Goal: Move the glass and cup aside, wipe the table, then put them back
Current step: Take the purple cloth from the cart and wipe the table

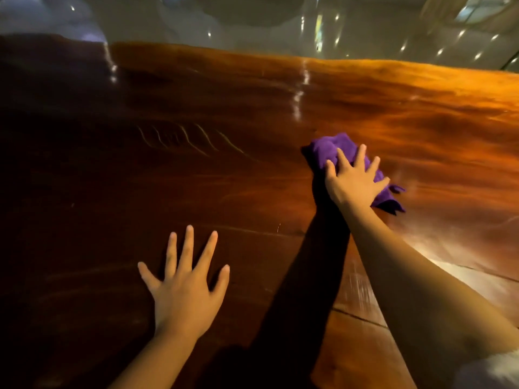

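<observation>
A glossy dark-brown wooden table (pixel 252 113) fills the head view. My right hand (pixel 352 178) presses flat with spread fingers on a crumpled purple cloth (pixel 328 148) at the table's middle right. My left hand (pixel 186 284) lies flat on the wood at lower centre, fingers spread, holding nothing. Faint curved wipe streaks (pixel 191 140) show on the surface to the left of the cloth. Neither a glass nor a cup is in view.
The table's far edge (pixel 252 50) runs across the top, with a shiny grey floor (pixel 280 29) behind it. A seam in the wood (pixel 362 320) crosses the near right, under my right forearm. The frame is blurred.
</observation>
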`<move>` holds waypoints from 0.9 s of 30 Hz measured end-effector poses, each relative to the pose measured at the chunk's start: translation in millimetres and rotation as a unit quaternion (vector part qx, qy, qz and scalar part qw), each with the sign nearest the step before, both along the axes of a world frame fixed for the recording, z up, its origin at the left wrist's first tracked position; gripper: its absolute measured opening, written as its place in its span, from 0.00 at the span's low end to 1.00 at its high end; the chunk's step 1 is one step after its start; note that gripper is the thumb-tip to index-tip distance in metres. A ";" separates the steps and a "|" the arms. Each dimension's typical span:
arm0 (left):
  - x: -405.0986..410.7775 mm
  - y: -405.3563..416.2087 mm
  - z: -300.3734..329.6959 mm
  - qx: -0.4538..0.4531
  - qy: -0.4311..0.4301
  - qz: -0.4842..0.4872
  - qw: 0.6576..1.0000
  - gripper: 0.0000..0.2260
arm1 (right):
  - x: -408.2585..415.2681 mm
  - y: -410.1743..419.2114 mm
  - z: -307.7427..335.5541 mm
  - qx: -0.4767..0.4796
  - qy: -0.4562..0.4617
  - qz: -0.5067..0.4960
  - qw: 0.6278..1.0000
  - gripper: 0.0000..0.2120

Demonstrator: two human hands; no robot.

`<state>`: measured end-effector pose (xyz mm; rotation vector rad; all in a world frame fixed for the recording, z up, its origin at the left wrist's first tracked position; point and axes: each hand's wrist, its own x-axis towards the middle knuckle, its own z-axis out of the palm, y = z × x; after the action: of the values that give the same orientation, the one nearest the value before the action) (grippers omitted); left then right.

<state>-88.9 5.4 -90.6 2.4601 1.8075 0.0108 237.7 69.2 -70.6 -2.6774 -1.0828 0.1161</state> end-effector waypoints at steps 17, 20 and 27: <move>-0.8 5.3 17.5 -0.067 -0.076 0.016 0.995 0.24 | -153.5 -199.3 1.4 -0.008 0.002 0.439 0.899 0.25; -6.8 -4.3 37.6 -0.047 -0.219 0.045 0.974 0.25 | -151.6 -209.8 9.4 0.011 0.024 0.451 0.892 0.27; 14.6 -71.1 48.7 -0.122 -0.087 -0.292 0.945 0.28 | -139.1 -229.6 19.7 0.034 0.004 0.372 0.928 0.27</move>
<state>-74.3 -65.7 -41.9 2.6018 0.8995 -0.0333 98.6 -160.3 -51.0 -2.0578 -1.9915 0.2157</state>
